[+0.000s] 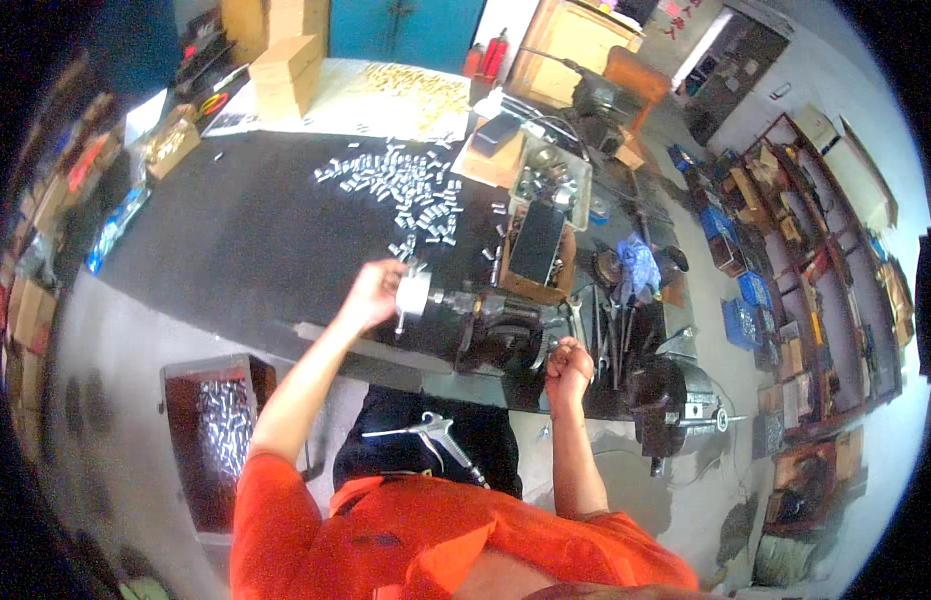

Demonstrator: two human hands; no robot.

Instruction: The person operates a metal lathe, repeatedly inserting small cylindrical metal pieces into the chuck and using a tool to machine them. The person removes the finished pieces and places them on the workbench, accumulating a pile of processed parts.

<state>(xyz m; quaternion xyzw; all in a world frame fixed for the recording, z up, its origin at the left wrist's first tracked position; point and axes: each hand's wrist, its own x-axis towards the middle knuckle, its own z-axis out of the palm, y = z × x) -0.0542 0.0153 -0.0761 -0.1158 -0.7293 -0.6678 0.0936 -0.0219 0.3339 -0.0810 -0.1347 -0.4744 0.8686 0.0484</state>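
A small dark bench machine [501, 330] stands at the table's near edge, with a pale, shiny round chuck [414, 294] at its left end. My left hand [376, 292] is at the chuck's left side, its fingers closed together near the top of it. Whatever the fingertips hold is too small to make out. At the machine's right end my right hand [569, 370] is closed beside a curved wheel [538, 350]; what lies inside the fist is hidden. Many small silver metal sleeves [401, 180] are scattered over the dark tabletop beyond the chuck.
A white sheet with brass-coloured pieces [416, 95] lies at the back, beside a cardboard box [286, 78]. Right of the machine are a parts tray [551, 180], wrenches [606, 335] and a vise [676, 400]. A bin of metal parts [226, 430] stands lower left. An air gun [436, 435] rests on my lap.
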